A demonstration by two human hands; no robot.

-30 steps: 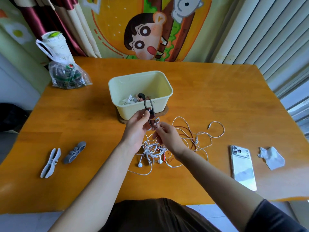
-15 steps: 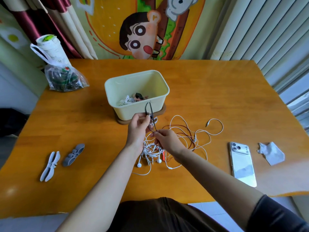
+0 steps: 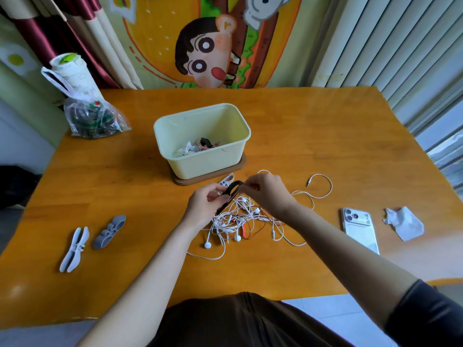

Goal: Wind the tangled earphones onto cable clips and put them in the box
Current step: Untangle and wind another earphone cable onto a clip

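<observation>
A tangle of white and red earphones (image 3: pixel 240 219) lies on the wooden table in front of me. Just above it my left hand (image 3: pixel 204 204) and my right hand (image 3: pixel 265 191) both pinch a black cable clip (image 3: pixel 231 190), one at each end. Behind the hands stands a pale yellow box (image 3: pixel 203 141) on a brown base, with some wound earphones lying in it. A white clip (image 3: pixel 226 181) lies between the box and my hands, partly hidden. Far to the left lie a white clip (image 3: pixel 74 249) and a grey clip (image 3: pixel 109 231).
A white phone (image 3: pixel 359 230) and a crumpled tissue (image 3: pixel 403 222) lie at the right. A plastic bag (image 3: pixel 92 118) with a cup behind it stands at the back left. The table's front edge runs close to my body.
The black clip has come down from upright in front of the box to a tilted position low over the tangle. My right hand moved from below it to its upper right end.
</observation>
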